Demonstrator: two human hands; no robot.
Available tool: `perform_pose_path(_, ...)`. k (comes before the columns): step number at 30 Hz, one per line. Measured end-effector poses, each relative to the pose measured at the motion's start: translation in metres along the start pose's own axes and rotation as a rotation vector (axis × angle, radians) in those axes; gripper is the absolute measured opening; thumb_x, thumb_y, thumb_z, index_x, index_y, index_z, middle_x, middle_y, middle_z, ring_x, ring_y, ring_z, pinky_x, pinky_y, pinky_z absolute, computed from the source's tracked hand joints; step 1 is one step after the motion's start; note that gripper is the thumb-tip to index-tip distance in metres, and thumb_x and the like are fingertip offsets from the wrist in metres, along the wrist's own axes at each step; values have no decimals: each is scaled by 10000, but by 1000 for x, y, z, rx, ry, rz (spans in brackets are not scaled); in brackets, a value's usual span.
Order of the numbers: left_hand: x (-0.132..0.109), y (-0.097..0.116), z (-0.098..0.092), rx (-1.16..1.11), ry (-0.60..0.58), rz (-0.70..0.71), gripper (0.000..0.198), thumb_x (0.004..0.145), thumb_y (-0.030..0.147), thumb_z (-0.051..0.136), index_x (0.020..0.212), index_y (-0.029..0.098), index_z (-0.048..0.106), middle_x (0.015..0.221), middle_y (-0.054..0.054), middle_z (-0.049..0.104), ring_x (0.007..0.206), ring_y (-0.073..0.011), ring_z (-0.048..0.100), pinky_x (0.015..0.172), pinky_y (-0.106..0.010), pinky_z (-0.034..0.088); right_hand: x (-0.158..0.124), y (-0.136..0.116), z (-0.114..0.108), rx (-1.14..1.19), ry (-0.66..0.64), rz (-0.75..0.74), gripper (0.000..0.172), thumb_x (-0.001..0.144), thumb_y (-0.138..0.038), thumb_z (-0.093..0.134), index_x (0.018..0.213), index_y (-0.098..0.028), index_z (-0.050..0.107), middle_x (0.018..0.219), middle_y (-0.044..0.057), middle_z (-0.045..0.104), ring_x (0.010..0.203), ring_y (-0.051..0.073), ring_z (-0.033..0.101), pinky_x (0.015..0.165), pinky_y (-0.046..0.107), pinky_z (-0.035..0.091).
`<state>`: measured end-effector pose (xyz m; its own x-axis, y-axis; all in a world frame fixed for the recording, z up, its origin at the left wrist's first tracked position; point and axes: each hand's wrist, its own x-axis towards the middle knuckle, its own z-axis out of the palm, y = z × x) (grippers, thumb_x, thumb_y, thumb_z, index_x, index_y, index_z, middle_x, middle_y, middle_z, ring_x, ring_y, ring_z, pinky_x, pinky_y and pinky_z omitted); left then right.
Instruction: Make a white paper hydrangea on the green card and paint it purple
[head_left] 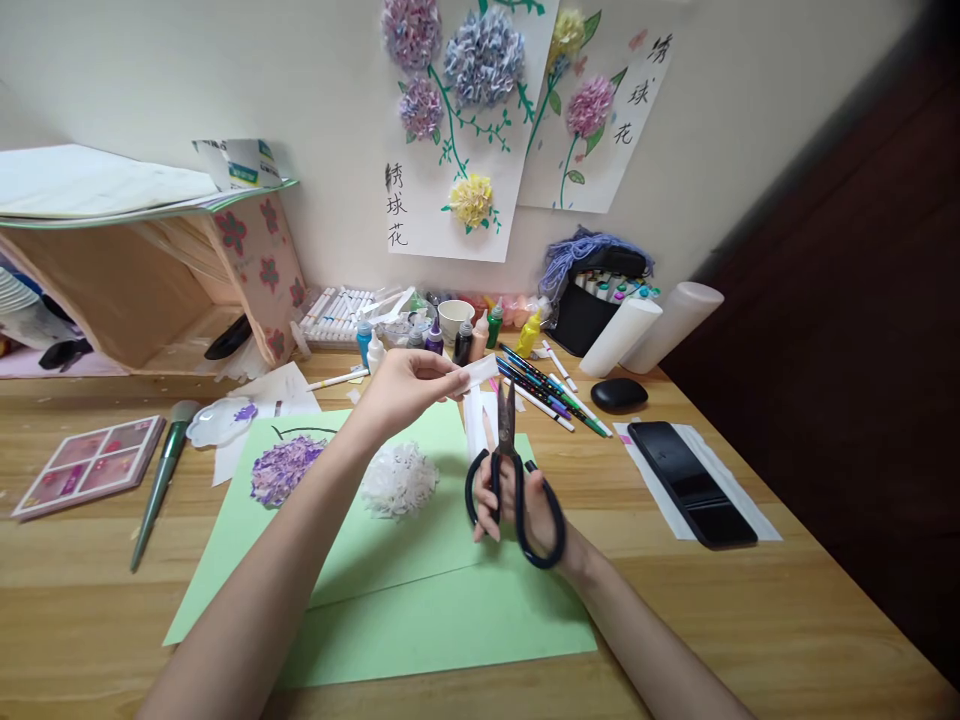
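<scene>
One thin, white, paper-like strip (482, 371) is pinched by the fingers of the left hand (412, 387), near the far edge of the flat, pale green paper (427, 635). Black-handled metal scissors (507, 435) are held by the right hand (537, 508). The strip is best held still, fingertips clear of the blades.

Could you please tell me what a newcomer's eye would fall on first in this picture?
Probably the black-handled scissors in the right hand, near the middle, with a white strip in the left hand. Next, the purple flower and the white flower, side by side on the green paper. Above, two flower posters hang on the wall.
</scene>
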<state>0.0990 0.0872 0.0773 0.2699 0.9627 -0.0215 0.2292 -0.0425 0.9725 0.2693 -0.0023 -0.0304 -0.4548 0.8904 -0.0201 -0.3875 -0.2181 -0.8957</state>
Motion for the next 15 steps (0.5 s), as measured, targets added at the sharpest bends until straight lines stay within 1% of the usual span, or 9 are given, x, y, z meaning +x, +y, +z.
perform_pose_path(2,-1,1,1,-5,-19,-19,206,696,347,732,723,143,720,662,-43,718,666,-162,661,675,-290,528,-3,0,2,-78,1,-15,728,605,-894,469,886,-223,498,704,-60,421,460,74,432,613,352,553)
perform_pose_path(3,-2,0,1,-8,-38,-28,205,697,345,732,726,143,722,666,-46,720,666,-162,663,674,-291,533,-5,-1,3,-124,17,-27,737,606,-898,459,891,-220,498,701,-62,419,462,73,431,638,360,555)
perform_pose_path(6,-2,-2,5,-17,-92,-42,200,693,341,738,736,145,730,689,-54,729,658,-157,660,668,-292,540,-8,-3,3,-243,67,-36,713,661,-873,438,930,-216,497,695,-62,421,484,79,445,685,360,552)
perform_pose_path(8,-2,-5,7,-15,-106,-51,187,689,331,741,719,147,727,687,-55,728,639,-153,652,657,-292,538,-9,-3,1,-306,88,-39,697,688,-858,429,949,-215,494,697,-60,424,502,85,461,692,352,548)
perform_pose_path(15,-2,-10,11,50,-173,-23,189,725,333,712,687,147,715,650,-41,705,611,-131,625,616,-264,480,-10,-3,-5,-422,126,-37,682,694,-860,402,910,-217,464,660,-69,419,464,76,437,549,277,509)
